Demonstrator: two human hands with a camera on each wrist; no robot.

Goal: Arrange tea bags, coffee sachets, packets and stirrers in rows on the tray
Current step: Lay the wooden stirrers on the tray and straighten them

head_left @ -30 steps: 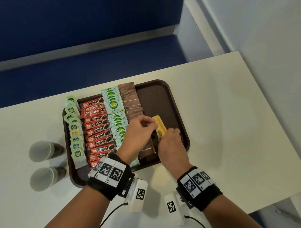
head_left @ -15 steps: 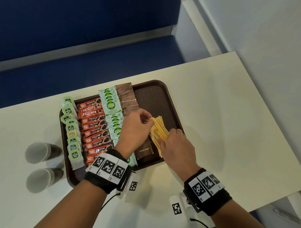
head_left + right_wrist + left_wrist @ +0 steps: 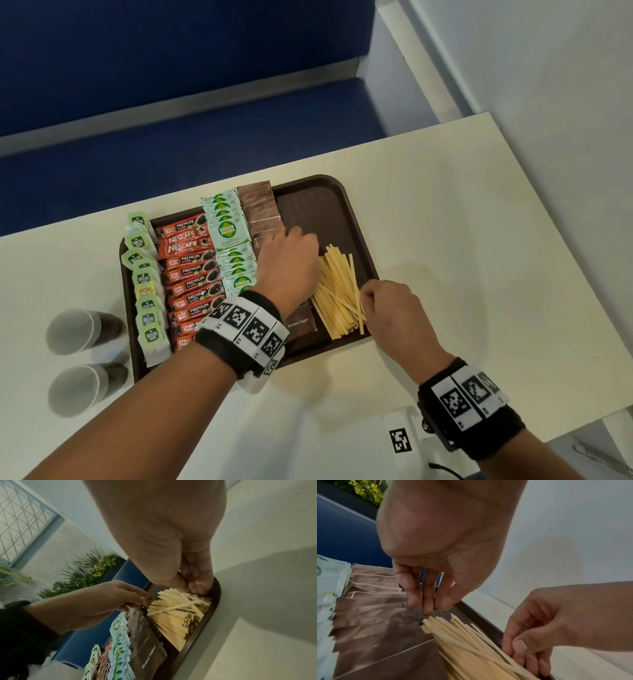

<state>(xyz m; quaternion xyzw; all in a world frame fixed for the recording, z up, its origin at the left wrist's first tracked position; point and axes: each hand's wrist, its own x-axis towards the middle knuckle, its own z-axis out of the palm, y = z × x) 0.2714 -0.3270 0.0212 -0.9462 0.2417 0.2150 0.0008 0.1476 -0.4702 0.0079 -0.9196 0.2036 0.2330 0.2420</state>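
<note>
Where the brown tray keeps its right-hand lane: wooden stirrers, loose fan, long axis 11-to-5. Right hand at 3 o'clock, nearer, fingers curled, pinching the outermost sticks. Left hand at 9 o'clock, fingers drooping, holding nothing.

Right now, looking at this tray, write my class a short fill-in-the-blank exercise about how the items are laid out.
1. The wooden stirrers lie on the ____ side of the brown tray.
2. Beside the tray, on the white table, stand ____ paper cups.
3. The red coffee sachets sit between the coco sugar packets and the ____.
4. The dark packet near the left hand reads "Brown ____".

Missing words: right; two; tea bags; Sugar
</note>
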